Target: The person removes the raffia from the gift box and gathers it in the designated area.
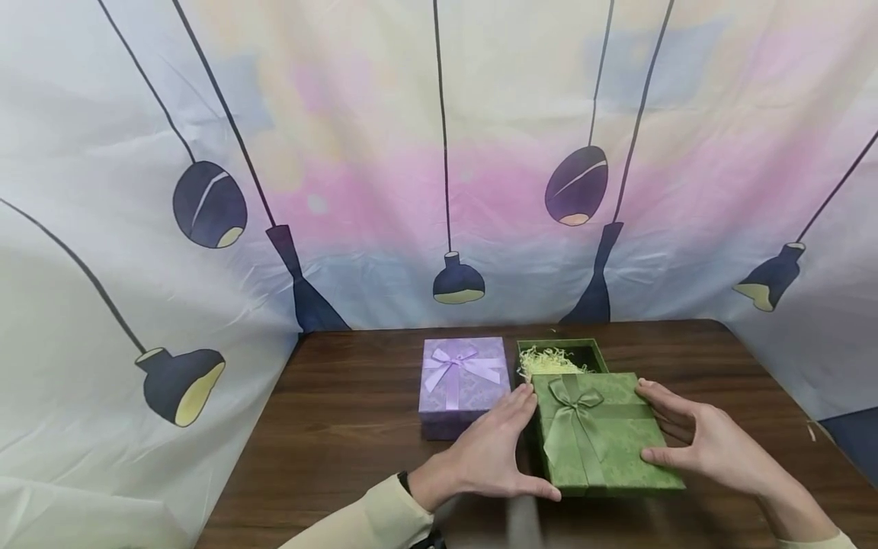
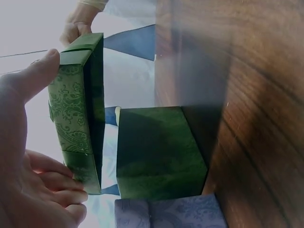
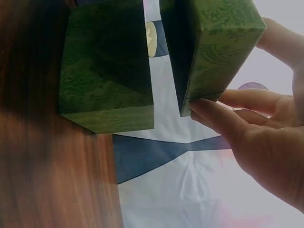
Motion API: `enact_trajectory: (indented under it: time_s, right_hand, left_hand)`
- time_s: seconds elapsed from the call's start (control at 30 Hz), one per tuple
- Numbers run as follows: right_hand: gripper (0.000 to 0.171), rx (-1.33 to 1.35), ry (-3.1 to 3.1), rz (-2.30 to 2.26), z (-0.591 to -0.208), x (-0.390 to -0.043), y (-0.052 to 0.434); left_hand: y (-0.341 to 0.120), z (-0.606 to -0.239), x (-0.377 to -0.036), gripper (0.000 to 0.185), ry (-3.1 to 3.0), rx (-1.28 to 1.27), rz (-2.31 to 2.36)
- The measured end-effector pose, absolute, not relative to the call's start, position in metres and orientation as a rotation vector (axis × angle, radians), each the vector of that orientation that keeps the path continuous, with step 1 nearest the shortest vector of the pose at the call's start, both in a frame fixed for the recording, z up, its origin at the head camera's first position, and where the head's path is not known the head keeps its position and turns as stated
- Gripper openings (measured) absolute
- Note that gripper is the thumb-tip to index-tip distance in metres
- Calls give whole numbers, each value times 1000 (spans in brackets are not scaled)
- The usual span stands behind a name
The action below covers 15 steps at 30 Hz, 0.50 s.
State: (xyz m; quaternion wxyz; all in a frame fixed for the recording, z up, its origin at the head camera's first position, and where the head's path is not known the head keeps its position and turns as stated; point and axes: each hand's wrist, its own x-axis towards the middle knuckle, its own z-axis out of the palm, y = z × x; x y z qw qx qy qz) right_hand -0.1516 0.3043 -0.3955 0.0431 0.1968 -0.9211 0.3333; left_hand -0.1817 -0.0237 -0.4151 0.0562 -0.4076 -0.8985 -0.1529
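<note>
Both hands hold a green gift box lid (image 1: 624, 442) with a green ribbon bow, its hollow underside facing down. Along the lid's left side, my left hand (image 1: 487, 450) grips with fingers at the far corner and thumb at the near one. My right hand (image 1: 713, 442) grips the opposite side, thumb and fingers spread along the edge. Beyond and beneath the lid stands the green box base (image 1: 600, 352), partly covered by it in the head view. Pale yellow shredded paper (image 1: 549, 361) shows inside. In both wrist views a gap separates the lid (image 2: 73, 109) from the base (image 3: 107, 71).
A closed purple gift box (image 1: 463, 381) with a lilac bow stands just left of the green base. Everything rests on a dark wooden table (image 1: 329, 427). Behind it hangs a cloth backdrop (image 1: 384, 191) printed with lamps.
</note>
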Motion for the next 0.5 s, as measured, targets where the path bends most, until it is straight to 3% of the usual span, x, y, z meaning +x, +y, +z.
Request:
enact_trajectory:
  time_s: [0.5]
  right_hand:
    - [79,652,-2833,1319,-411,-142,309]
  left_hand:
    - [-23,-428,-161,117,-2723,-1214,-526]
